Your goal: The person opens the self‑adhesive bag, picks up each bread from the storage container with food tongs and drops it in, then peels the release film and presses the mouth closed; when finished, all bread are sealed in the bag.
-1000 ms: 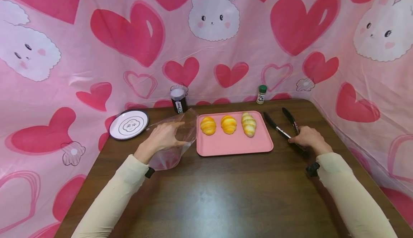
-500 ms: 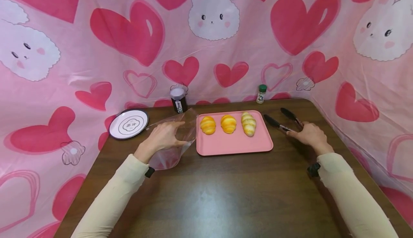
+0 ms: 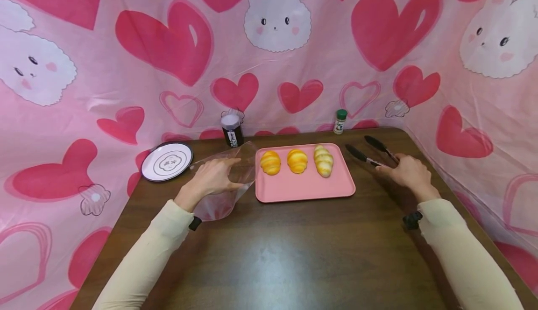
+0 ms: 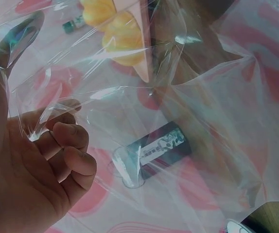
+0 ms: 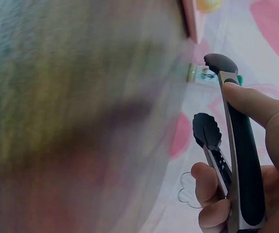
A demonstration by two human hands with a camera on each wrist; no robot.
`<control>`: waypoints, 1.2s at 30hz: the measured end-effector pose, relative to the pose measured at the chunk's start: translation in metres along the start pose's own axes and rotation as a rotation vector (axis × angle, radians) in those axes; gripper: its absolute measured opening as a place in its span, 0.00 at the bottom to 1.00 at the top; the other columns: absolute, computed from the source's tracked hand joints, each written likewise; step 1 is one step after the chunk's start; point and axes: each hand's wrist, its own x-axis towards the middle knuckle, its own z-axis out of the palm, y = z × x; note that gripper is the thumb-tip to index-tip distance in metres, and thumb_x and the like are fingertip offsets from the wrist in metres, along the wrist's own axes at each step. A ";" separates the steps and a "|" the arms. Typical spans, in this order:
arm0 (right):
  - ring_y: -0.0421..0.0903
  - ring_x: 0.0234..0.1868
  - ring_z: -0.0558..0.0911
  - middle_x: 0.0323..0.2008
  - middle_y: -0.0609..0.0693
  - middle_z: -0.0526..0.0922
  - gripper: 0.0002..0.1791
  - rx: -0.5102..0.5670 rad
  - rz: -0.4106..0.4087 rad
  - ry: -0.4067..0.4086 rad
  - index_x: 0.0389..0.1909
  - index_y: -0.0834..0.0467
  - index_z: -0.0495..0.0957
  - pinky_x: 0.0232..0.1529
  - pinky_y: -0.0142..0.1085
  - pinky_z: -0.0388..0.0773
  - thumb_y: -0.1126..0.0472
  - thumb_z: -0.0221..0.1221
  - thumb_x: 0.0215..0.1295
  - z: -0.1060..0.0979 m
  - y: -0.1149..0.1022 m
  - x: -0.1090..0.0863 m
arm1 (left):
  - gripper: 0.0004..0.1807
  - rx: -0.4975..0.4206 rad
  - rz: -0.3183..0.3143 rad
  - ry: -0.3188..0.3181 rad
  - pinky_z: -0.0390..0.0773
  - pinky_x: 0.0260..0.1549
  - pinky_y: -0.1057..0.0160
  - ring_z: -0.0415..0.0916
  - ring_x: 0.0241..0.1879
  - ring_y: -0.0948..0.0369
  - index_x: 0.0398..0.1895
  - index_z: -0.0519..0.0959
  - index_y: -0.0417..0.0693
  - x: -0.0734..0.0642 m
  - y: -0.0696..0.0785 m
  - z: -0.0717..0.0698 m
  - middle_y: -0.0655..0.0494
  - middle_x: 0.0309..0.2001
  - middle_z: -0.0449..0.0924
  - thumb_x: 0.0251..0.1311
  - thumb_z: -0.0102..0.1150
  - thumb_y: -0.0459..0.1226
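My left hand [image 3: 211, 177] holds up a clear plastic bag [image 3: 216, 209] beside the tray's left edge. Its thumb and index finger are spread wide in the bag's mouth, while the other fingers curl loosely in the left wrist view. My right hand [image 3: 409, 173] grips a pair of tongs [image 5: 245, 160] with black handles and black scalloped tips, thumb along one arm and fingers round the other. The tong tips stand apart, right of the tray. On the pink tray [image 3: 290, 191] lie two golden rolls [image 3: 297, 161] and one paler, longer croissant [image 3: 324, 161].
A white plate [image 3: 168, 161] with a dark rim lies at the back left. Behind the bag stands a dark jar [image 3: 232, 132] with a pale lid, and a green-capped shaker [image 3: 340, 122] stands behind the tray. A pink heart-patterned cloth rises behind the brown table [image 3: 311, 244].
My right hand has shifted slightly right and up with the tongs, whose handle ends are now hidden by the hand. The left hand and the bag stay in place.
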 end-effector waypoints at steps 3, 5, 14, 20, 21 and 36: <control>0.78 0.53 0.72 0.60 0.77 0.71 0.56 0.001 -0.002 0.023 0.70 0.62 0.64 0.40 0.67 0.70 0.20 0.52 0.55 -0.004 -0.005 -0.001 | 0.47 0.003 -0.008 -0.003 0.78 0.53 0.38 0.77 0.60 0.48 0.70 0.72 0.56 0.001 0.000 0.000 0.51 0.66 0.76 0.47 0.68 0.66; 0.78 0.53 0.72 0.61 0.76 0.71 0.55 0.005 -0.010 0.039 0.70 0.59 0.64 0.39 0.66 0.70 0.20 0.52 0.56 -0.007 -0.011 -0.002 | 0.47 0.006 -0.012 -0.006 0.78 0.53 0.38 0.77 0.61 0.48 0.70 0.72 0.56 0.001 -0.001 0.000 0.51 0.66 0.76 0.46 0.68 0.66; 0.76 0.52 0.75 0.58 0.71 0.77 0.49 0.015 -0.101 0.088 0.66 0.55 0.72 0.38 0.65 0.71 0.22 0.57 0.55 -0.008 -0.049 -0.006 | 0.47 0.003 -0.004 0.005 0.79 0.52 0.39 0.78 0.60 0.48 0.69 0.72 0.55 0.000 -0.001 -0.001 0.50 0.65 0.77 0.47 0.69 0.65; 0.73 0.52 0.77 0.57 0.68 0.79 0.45 0.005 -0.170 0.104 0.65 0.54 0.73 0.40 0.67 0.72 0.26 0.60 0.56 -0.004 -0.071 -0.010 | 0.46 0.001 -0.002 0.006 0.80 0.52 0.41 0.78 0.59 0.49 0.69 0.73 0.55 -0.002 0.000 -0.002 0.50 0.65 0.77 0.47 0.69 0.64; 0.72 0.52 0.77 0.56 0.68 0.79 0.44 0.006 -0.181 0.106 0.65 0.54 0.74 0.40 0.67 0.73 0.28 0.60 0.57 -0.004 -0.074 -0.011 | 0.46 0.002 -0.003 0.005 0.80 0.52 0.41 0.79 0.59 0.49 0.69 0.73 0.55 -0.002 0.000 -0.002 0.50 0.65 0.77 0.47 0.69 0.64; 0.63 0.51 0.80 0.56 0.63 0.82 0.46 0.009 -0.269 0.038 0.67 0.57 0.73 0.42 0.60 0.78 0.32 0.66 0.54 0.011 -0.130 -0.020 | 0.47 0.022 -0.009 0.006 0.80 0.50 0.40 0.79 0.57 0.48 0.69 0.73 0.55 -0.002 0.001 -0.001 0.50 0.63 0.79 0.45 0.69 0.66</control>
